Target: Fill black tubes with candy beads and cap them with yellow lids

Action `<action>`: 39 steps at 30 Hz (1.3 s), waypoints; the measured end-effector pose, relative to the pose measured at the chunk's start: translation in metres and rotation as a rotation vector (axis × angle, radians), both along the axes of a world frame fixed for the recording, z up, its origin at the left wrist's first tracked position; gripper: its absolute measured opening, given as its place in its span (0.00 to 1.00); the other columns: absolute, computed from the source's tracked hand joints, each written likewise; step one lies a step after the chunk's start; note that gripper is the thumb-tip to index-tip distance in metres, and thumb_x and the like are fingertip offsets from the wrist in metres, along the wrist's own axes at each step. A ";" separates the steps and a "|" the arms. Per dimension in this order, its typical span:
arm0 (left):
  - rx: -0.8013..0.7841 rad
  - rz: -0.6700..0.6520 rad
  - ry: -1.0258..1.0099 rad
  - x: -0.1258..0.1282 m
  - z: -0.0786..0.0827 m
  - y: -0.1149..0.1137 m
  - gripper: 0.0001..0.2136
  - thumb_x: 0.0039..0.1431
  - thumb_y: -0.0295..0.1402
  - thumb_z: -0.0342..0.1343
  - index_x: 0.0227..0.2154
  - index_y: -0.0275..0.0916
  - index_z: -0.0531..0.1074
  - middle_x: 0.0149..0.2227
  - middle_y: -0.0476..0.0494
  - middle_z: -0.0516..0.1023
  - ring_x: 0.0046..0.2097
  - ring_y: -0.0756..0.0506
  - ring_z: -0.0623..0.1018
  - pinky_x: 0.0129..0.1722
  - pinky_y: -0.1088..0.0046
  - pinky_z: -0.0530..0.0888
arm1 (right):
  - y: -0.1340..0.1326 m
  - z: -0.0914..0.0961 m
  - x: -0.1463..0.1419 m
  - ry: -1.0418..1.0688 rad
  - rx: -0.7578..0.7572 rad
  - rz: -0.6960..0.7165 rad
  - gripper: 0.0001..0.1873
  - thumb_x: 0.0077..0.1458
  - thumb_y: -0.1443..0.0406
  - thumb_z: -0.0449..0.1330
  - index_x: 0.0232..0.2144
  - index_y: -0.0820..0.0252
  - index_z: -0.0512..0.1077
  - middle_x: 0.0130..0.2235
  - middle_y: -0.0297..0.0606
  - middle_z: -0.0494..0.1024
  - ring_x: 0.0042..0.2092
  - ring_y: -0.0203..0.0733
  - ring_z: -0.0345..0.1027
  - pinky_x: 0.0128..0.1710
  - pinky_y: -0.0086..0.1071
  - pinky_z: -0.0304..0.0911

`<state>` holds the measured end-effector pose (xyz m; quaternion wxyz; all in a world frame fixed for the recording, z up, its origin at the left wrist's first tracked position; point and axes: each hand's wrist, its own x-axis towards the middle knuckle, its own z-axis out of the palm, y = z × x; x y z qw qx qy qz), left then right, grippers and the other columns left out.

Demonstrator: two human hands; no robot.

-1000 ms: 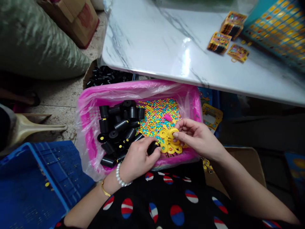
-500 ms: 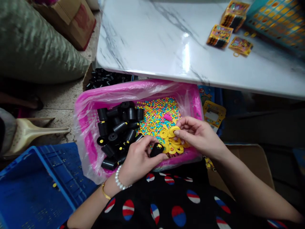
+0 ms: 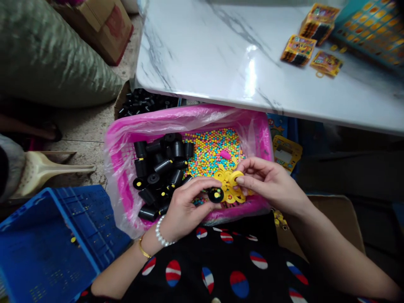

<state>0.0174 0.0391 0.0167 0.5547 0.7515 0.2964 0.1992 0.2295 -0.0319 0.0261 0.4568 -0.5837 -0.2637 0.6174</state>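
Observation:
In my left hand [image 3: 191, 201] is a small black plastic cup [image 3: 216, 195], its round end with a few coloured beads turned toward me. A round yellow cap [image 3: 236, 177] is pinched between the thumb and fingers of my right hand [image 3: 263, 181], just right of the cup and apart from it. Below both hands a pile of yellow caps [image 3: 232, 196] lies in the pink basket [image 3: 189, 112], which is lined with clear plastic. Many coloured beads [image 3: 208, 147] and a pink piece [image 3: 225, 155] lie behind. More black cups [image 3: 153, 179] fill the basket's left side.
A marble-patterned table [image 3: 202, 54] borders the basket at the back, with stacks of printed cards [image 3: 298, 50] and a teal basket [image 3: 369, 33]. A blue crate [image 3: 47, 248] and a pale stool [image 3: 47, 168] stand left. Behind is a box of black parts [image 3: 148, 102].
My left hand has turned the black cup so its beaded end faces me more. My right hand has lifted the yellow cap and tilted it toward the cup. The view has shifted slightly.

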 end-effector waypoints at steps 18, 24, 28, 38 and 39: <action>0.043 0.098 -0.085 -0.004 -0.008 -0.007 0.16 0.52 0.22 0.61 0.45 0.39 0.77 0.41 0.44 0.80 0.41 0.48 0.80 0.42 0.74 0.77 | 0.001 0.001 -0.042 0.197 -0.160 0.142 0.19 0.51 0.60 0.67 0.43 0.58 0.67 0.33 0.31 0.75 0.27 0.30 0.70 0.30 0.25 0.66; 0.175 0.073 -0.147 -0.005 -0.009 -0.007 0.14 0.54 0.23 0.59 0.44 0.38 0.76 0.43 0.42 0.80 0.43 0.47 0.79 0.45 0.72 0.77 | 0.003 -0.002 -0.043 0.234 -0.157 0.152 0.21 0.50 0.64 0.68 0.45 0.57 0.67 0.34 0.29 0.74 0.25 0.28 0.69 0.27 0.24 0.64; 0.267 0.004 -0.200 -0.007 -0.012 -0.009 0.13 0.58 0.21 0.54 0.46 0.33 0.74 0.48 0.37 0.78 0.49 0.46 0.78 0.51 0.72 0.75 | 0.002 -0.006 -0.044 0.342 -0.204 0.232 0.20 0.48 0.65 0.69 0.44 0.60 0.70 0.34 0.33 0.76 0.31 0.32 0.71 0.34 0.26 0.67; 0.098 0.102 -0.221 -0.014 0.001 -0.005 0.33 0.50 0.51 0.62 0.56 0.36 0.69 0.51 0.33 0.69 0.42 0.44 0.75 0.42 0.64 0.77 | -0.004 0.006 -0.057 0.100 0.045 0.116 0.23 0.45 0.67 0.71 0.45 0.53 0.72 0.43 0.35 0.78 0.44 0.38 0.73 0.45 0.28 0.68; 0.087 0.089 -0.216 -0.013 0.002 -0.005 0.31 0.51 0.51 0.60 0.54 0.37 0.70 0.50 0.33 0.70 0.42 0.44 0.75 0.42 0.64 0.76 | -0.006 0.007 -0.058 0.084 0.059 0.106 0.23 0.45 0.67 0.71 0.44 0.53 0.72 0.43 0.36 0.78 0.45 0.39 0.73 0.46 0.29 0.68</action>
